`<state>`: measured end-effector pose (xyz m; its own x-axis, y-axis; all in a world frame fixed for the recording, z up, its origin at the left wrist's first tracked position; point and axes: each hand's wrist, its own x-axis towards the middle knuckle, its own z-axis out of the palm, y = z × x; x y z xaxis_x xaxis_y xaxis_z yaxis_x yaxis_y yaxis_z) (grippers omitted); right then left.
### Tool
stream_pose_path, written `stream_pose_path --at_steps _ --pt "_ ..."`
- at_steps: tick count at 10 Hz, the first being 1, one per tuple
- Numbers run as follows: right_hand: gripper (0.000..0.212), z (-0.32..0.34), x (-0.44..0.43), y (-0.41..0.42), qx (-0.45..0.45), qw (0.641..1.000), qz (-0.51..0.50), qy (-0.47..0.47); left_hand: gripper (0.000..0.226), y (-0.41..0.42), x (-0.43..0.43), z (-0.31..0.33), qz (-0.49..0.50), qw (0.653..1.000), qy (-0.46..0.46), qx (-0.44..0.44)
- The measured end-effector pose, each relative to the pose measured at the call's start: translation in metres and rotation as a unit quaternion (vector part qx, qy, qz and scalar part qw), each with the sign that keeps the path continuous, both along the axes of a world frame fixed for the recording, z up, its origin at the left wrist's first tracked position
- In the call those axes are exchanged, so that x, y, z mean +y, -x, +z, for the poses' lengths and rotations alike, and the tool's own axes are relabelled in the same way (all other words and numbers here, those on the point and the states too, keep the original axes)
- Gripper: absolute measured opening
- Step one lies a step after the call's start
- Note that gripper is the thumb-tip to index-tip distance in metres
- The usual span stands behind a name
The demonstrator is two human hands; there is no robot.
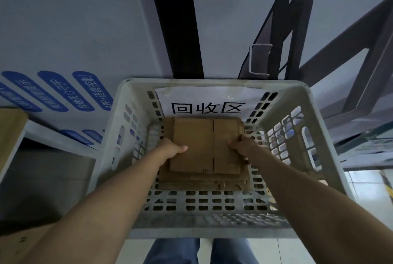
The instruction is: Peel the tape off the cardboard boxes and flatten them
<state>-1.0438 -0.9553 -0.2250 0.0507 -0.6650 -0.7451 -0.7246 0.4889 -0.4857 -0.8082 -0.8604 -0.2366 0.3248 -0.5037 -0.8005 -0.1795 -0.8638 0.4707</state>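
Hands are working deep inside the white basket (212,224). The left hand (171,151) and right hand (241,148) are gripping opposite side edges of the flattened box (195,146), thumbs on top, fingers hidden underneath. The box is sitting level on or just above the cardboard stack (204,180) at the basket bottom; I can't tell if they're touching. I'm judging it light, thin, dry and not fragile, stiff across the panels but hinging at the centre crease. Gripping both side edges is the right call, since one-handed it would likely fold. A paper sign (210,102) is hanging on the far wall.
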Motion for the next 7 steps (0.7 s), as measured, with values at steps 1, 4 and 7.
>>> stream_pose_path --at_steps 1,4,7 --pt "0.061 -0.001 -0.003 -0.007 0.053 0.998 0.039 0.024 0.079 0.007 -0.002 -0.007 -0.005 0.998 -0.009 -0.063" --pt "0.044 -0.003 0.0 -0.012 0.116 0.987 0.086 0.07 0.08 0.011 -0.006 -0.012 -0.051 0.988 -0.048 -0.135" --pt "0.026 0.045 0.005 -0.008 0.198 0.941 0.188 0.199 0.09 0.02 -0.009 0.049 -0.237 0.919 0.057 -0.311"
